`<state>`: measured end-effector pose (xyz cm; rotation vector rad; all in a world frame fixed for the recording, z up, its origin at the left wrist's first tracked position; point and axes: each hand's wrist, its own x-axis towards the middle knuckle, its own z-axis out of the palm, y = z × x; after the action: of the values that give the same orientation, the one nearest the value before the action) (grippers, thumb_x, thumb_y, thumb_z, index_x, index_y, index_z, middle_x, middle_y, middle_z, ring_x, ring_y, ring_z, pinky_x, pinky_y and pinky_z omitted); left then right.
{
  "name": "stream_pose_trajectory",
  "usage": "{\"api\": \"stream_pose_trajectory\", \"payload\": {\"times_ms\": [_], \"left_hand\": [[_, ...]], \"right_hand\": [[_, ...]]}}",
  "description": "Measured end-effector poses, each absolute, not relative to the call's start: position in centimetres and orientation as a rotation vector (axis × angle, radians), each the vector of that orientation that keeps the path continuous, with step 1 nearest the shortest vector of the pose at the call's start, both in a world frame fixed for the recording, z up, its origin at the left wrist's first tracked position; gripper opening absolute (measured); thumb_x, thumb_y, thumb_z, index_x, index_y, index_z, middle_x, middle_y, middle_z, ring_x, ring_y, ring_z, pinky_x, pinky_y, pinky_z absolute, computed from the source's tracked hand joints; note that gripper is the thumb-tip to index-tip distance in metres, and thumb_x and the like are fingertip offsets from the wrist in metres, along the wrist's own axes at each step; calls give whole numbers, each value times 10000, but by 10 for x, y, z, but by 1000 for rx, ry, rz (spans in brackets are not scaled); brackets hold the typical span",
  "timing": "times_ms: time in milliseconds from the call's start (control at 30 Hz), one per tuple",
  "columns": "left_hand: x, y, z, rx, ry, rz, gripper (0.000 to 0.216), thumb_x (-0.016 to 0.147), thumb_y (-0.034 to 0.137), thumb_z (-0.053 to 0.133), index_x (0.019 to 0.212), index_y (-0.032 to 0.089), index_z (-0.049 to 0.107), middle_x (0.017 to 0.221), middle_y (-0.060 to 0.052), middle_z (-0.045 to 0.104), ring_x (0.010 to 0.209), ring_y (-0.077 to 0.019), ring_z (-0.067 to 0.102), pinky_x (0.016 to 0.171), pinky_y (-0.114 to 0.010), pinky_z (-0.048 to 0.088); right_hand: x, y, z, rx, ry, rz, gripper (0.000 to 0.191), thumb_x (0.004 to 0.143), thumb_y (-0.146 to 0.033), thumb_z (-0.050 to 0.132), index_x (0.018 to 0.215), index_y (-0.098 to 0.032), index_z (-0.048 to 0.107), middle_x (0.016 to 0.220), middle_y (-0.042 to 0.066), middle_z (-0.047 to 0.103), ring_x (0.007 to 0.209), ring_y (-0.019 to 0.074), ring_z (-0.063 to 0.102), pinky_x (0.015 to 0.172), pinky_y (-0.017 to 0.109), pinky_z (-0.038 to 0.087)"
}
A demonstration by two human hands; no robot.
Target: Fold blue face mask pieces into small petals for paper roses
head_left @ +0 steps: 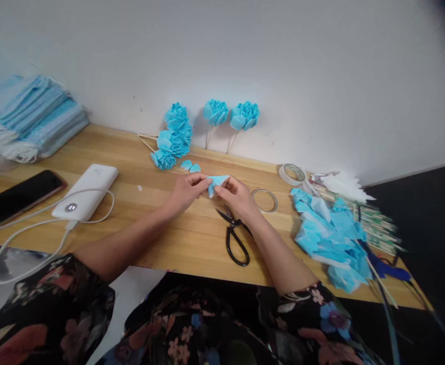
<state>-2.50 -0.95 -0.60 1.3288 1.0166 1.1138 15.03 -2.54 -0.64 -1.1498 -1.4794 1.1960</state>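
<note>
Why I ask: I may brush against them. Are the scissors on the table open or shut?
Open: the scissors lie with their blades parted in a V, beside the right forearm.

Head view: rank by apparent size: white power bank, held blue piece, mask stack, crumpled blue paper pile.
1. Mask stack, cut by the left edge
2. Crumpled blue paper pile
3. White power bank
4. Held blue piece, partly covered by fingers

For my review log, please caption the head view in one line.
Left hand and right hand pinch blue paper near black-handled scissors, blue flowers beyond.
</note>
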Motion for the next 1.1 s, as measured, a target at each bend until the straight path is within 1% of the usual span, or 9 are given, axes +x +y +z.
{"api": "stream_pose_trajectory", "payload": {"times_ms": [167,333,467,533,600,667,800,1000,1100], "left_hand": [[-24,-9,-9,1335,1022,1123,283,737,438,688,738,155,696,568,19,571,516,-82,446,517,-220,359],[-23,-11,-7,1327,994,1107,306,732,459,702,704,156,665,563,16,571,515,-80,459,515,-213,368],[-24,-9,-6,1302,963,1077,398,768,544,672,685,157,633,588,-2,592,527,-94,498,519,-225,392],[-25,-8,-5,1316,962,1042,415,774,566,669,723,155,645,593,-1,598,529,-98,504,527,-229,397],[-26,-7,-5,1363,958,1004,396,750,544,702,776,150,673,608,6,607,537,-94,495,542,-227,393],[-27,-7,-6,1434,957,995,362,729,501,725,778,144,692,636,5,621,568,-93,497,571,-226,390],[-28,-7,-9,1568,964,1018,303,766,443,686,759,141,709,696,-12,658,644,-116,540,638,-244,410],[-31,-4,-12,1715,960,955,258,801,396,657,747,153,726,679,-3,647,631,-114,510,615,-245,372],[-31,-4,-9,1620,956,934,239,765,390,696,725,154,702,658,5,639,605,-103,504,591,-235,368]], "right_hand": [[151,-23,-13,-1163,-1487,1147,289,790,-469,705,799,-210,577,726,-37,539,681,126,486,667,276,406],[154,-20,-16,-1168,-1461,1122,312,792,-462,687,711,-221,506,672,-49,485,642,122,460,649,278,393],[157,-19,-14,-1165,-1477,1139,311,799,-456,678,706,-221,497,671,-51,482,642,117,455,648,271,391],[158,-19,-14,-1153,-1505,1148,305,800,-447,679,704,-217,504,670,-52,481,642,114,452,645,265,385],[159,-19,-14,-1145,-1541,1151,293,802,-439,680,708,-213,519,674,-50,479,643,113,451,641,263,381],[160,-19,-15,-1156,-1580,1136,275,805,-437,673,723,-210,540,677,-48,482,639,114,450,634,263,382],[161,-21,-11,-1252,-1659,1039,260,804,-433,650,723,-210,542,671,-45,492,625,115,442,617,265,376],[160,-24,2,-1350,-1745,942,266,785,-413,629,673,-213,495,633,-50,486,588,106,428,563,259,329],[161,-22,1,-1308,-1734,971,246,792,-411,634,695,-210,531,643,-44,526,590,109,461,570,260,365]]}}
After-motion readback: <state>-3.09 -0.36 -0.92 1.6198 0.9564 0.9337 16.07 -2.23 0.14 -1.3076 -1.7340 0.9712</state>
